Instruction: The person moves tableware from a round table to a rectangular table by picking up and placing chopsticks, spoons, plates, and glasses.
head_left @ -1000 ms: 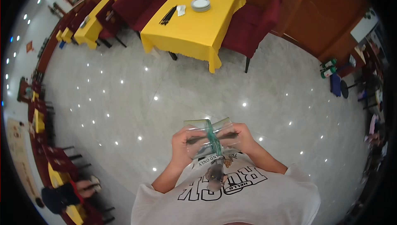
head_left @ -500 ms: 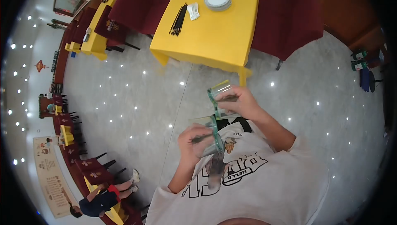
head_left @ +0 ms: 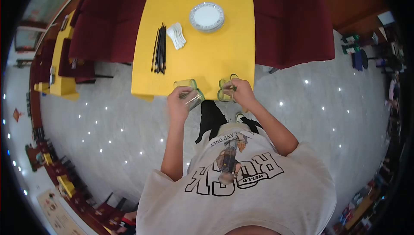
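My left hand (head_left: 177,104) is closed around a pair of clear green-tinted glasses, an upper glass (head_left: 184,83) and a lower glass (head_left: 194,100), both tilted sideways. Two similar glasses, one upper (head_left: 225,83) and one lower (head_left: 226,95), are pinched in my right hand (head_left: 244,95). Both hands are at the near edge of the yellow-covered table (head_left: 207,62); whether the glasses touch the cloth, I cannot tell. Farther up the table lie a bundle of black chopsticks (head_left: 160,50), white spoons (head_left: 176,36) and a stack of patterned white plates (head_left: 207,17).
Dark red seats flank the table, a left seat (head_left: 105,23) and a right seat (head_left: 291,23). Another yellow table (head_left: 60,69) stands at the far left. Shiny grey floor (head_left: 120,123) surrounds my legs. Green-and-white items (head_left: 350,44) sit at the right.
I have come closer to the table, and the view has turned. Both hands have moved out to its near edge and farther apart, still holding the glasses.
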Demonstrator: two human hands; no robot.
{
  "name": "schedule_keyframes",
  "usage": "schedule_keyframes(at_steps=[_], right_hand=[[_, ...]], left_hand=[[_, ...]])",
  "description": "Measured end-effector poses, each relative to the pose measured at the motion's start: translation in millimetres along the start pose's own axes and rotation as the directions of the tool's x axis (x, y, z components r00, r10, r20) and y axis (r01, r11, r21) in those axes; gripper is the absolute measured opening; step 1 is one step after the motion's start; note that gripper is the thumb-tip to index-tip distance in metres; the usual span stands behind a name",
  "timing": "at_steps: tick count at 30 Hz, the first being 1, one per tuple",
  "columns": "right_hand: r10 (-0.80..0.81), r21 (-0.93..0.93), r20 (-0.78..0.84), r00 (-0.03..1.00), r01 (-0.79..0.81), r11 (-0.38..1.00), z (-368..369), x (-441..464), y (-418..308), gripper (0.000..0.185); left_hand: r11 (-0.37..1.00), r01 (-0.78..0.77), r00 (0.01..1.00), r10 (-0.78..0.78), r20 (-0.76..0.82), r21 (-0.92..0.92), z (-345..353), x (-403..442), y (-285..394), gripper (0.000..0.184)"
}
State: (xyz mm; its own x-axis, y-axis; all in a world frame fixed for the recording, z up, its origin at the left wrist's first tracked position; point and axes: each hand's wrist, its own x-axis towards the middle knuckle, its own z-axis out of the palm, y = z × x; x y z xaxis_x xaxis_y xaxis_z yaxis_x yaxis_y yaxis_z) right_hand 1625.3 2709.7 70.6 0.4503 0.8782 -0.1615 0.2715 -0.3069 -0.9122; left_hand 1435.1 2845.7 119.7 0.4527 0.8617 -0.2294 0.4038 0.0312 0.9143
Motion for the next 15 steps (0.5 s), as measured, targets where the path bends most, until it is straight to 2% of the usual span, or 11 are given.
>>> schedule_keyframes(at_steps=[1,2,3,4,5,7,8,10,11,13,15], right_hand=[[-0.041,-0.119,-0.024,0.999,0.038,0.992,2,25,-3,0.015],[-0.013,-0.128,-0.042,0.999,0.007,0.992,6,49,-2,0.015],[-0.089,-0.317,-0.08,0.993,0.059,0.946,14,68,5,0.012],[-0.17,-0.497,-0.089,0.981,0.104,0.861,23,81,9,0.009],[-0.145,-0.511,-0.086,0.986,0.082,0.856,30,98,12,0.009],[-0.149,-0.627,-0.087,0.985,0.062,0.777,36,129,15,0.005],[-0.117,-0.636,-0.074,0.99,0.044,0.771,39,141,17,0.005],[-0.06,-0.677,-0.096,0.994,-0.021,0.735,47,169,17,0.007],[-0.025,-0.671,-0.101,0.995,-0.05,0.739,50,178,18,0.007],[0.008,-0.73,-0.102,0.995,-0.08,0.679,52,196,16,0.007],[0.025,-0.749,-0.097,0.995,-0.089,0.656,55,213,15,0.007]], left_hand=[[0.992,-0.102,0.994,0.098,0.047,0.076,0,37,-14,0.017],[0.993,-0.095,0.993,0.09,0.078,0.066,2,68,-12,0.017],[0.934,-0.256,0.963,0.223,0.154,0.249,5,91,-14,0.016],[0.818,-0.412,0.908,0.335,0.251,0.4,8,110,-16,0.015],[0.833,-0.404,0.91,0.322,0.263,0.379,12,134,-23,0.015],[0.584,-0.566,0.821,0.338,0.459,0.582,26,177,-37,0.009],[0.609,-0.556,0.825,0.318,0.467,0.566,34,193,-44,0.009],[0.436,-0.641,0.764,0.29,0.576,0.631,45,226,-50,0.005],[0.445,-0.648,0.755,0.268,0.599,0.618,49,240,-53,0.005],[0.319,-0.744,0.667,0.297,0.683,0.588,55,264,-51,0.004],[0.316,-0.728,0.682,0.252,0.686,0.608,58,278,-48,0.005]])
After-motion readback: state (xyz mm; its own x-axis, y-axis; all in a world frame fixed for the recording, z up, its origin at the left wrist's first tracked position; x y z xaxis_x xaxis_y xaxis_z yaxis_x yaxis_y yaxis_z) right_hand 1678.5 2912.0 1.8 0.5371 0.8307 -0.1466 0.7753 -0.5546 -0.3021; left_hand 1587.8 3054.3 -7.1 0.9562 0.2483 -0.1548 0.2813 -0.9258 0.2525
